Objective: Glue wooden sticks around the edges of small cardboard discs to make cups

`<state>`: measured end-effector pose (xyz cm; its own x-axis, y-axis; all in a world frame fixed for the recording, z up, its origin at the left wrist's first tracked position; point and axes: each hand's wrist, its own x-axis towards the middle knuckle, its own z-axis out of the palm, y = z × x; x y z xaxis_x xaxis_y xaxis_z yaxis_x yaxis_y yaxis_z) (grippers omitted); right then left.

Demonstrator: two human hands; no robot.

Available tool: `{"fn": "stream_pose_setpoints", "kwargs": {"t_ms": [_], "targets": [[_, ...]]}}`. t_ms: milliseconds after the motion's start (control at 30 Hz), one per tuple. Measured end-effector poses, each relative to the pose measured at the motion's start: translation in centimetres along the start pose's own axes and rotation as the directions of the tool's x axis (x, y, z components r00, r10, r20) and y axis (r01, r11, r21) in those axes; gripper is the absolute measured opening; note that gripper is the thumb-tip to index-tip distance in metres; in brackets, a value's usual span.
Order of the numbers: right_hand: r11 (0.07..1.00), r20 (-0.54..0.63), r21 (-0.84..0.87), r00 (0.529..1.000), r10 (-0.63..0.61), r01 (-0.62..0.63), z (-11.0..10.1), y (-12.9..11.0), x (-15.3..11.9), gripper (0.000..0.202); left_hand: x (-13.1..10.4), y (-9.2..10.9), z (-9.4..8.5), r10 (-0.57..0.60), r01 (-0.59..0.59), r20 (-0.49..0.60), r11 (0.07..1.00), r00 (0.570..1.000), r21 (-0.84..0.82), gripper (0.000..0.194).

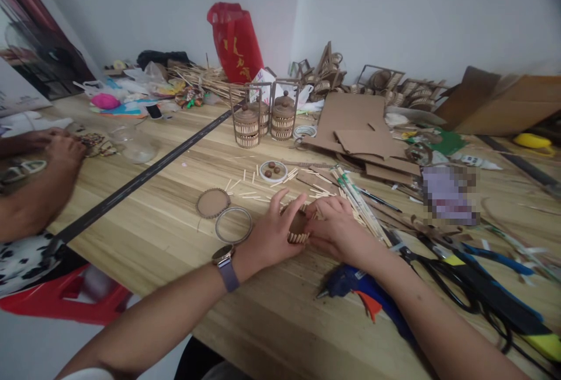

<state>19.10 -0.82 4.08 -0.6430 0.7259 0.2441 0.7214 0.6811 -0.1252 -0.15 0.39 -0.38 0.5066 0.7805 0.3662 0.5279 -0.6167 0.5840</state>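
Note:
A small round basket, with a brown base and short pale sticks standing round its edge, sits on the table between my hands. My left hand curls around its left side, thumb at the front and fingers over the back. Closed at the right wall, my right hand presses its fingertips to the sticks and hides that side. To the left lie a cardboard disc with a dark beaded rim and a pale ring. Loose short sticks are scattered behind. A white-rimmed dish holds several brown balls.
A blue glue gun lies below my right forearm, beside black scissors and blue-handled pliers. Lidded baskets with tall handles stand behind, near cardboard sheets. Another person's hands work at the left.

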Motion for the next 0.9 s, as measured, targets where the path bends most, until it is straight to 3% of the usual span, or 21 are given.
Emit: {"fn": "stream_pose_setpoints", "kwargs": {"t_ms": [267,333,433,500,600,667,767,833,900], "targets": [[0.998,0.009,-0.058,1.0,0.014,-0.014,0.0,-0.2,0.2,0.002,0.2,-0.3,-0.4,-0.037,0.039,0.048,0.998,0.998,-0.041,0.109],[0.995,-0.003,-0.103,1.0,0.019,-0.02,-0.4,-0.3,0.1,0.013,0.2,-0.3,-0.6,-0.039,0.042,0.057,0.998,0.998,-0.048,0.108],[0.984,-0.076,-0.174,0.996,0.037,-0.049,-1.8,-0.3,-0.5,0.031,0.2,-0.4,-0.9,-0.035,0.039,0.073,0.998,0.997,-0.054,0.107],[0.978,-0.112,-0.19,0.991,0.066,-0.087,-3.1,-0.4,-1.6,0.023,0.2,-0.4,-1.0,-0.034,0.038,0.066,0.997,0.997,-0.061,0.109],[0.978,0.013,-0.127,0.985,0.17,-0.167,-4.7,-0.6,-4.1,0.02,0.0,-0.4,-1.0,-0.05,0.052,0.036,0.996,0.998,-0.073,0.115],[0.959,0.188,-0.045,0.94,0.285,-0.281,-5.1,-1.0,-5.9,0.026,-0.1,-0.3,-0.8,-0.06,0.063,0.034,0.996,0.998,-0.069,0.116],[0.885,0.408,-0.009,0.806,0.429,-0.466,-4.7,-1.5,-7.9,0.022,-0.2,0.0,-0.5,-0.076,0.077,0.031,0.996,0.997,-0.052,0.114],[0.839,0.445,-0.016,0.748,0.493,-0.543,-4.2,-1.7,-8.6,0.016,-0.2,0.1,-0.3,-0.088,0.088,0.009,0.995,0.996,-0.042,0.113],[0.806,0.433,-0.015,0.723,0.538,-0.591,-3.6,-1.6,-8.8,0.012,-0.2,0.2,-0.3,-0.094,0.094,-0.014,0.995,0.995,-0.037,0.112]]}}
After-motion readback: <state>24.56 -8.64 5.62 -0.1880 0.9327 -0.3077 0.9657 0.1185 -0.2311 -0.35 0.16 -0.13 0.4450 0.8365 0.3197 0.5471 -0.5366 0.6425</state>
